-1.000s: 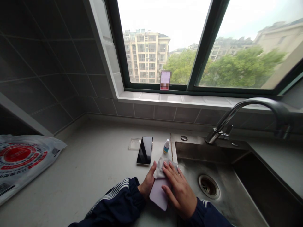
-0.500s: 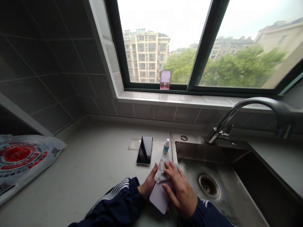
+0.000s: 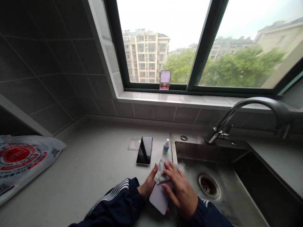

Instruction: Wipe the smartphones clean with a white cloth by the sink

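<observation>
My left hand (image 3: 148, 185) grips a pale purple phone (image 3: 160, 198) along its left edge, with the thumb pointing up and most fingers hidden underneath. Over the phone's upper part lies a crumpled white tissue (image 3: 160, 173). My right hand (image 3: 180, 189) presses the tissue down against the phone with its fingertips; its thumb rests on the purple surface. Just beyond the hands stands a small white-capped bottle (image 3: 166, 146) with a blue and yellow label. To its left, a black-screened phone (image 3: 145, 150) lies flat, partly over a clear phone case (image 3: 133, 144).
A steel sink (image 3: 174, 148) with a drain (image 3: 209, 186) lies right of my hands, under a curved chrome faucet (image 3: 228, 115). On the far left of the pale counter (image 3: 94, 164) sits a printed plastic bag (image 3: 23, 160). A window rises behind.
Almost nothing differs. The view has shifted very slightly; both hands, the tissue and the purple phone keep nearly the same places.
</observation>
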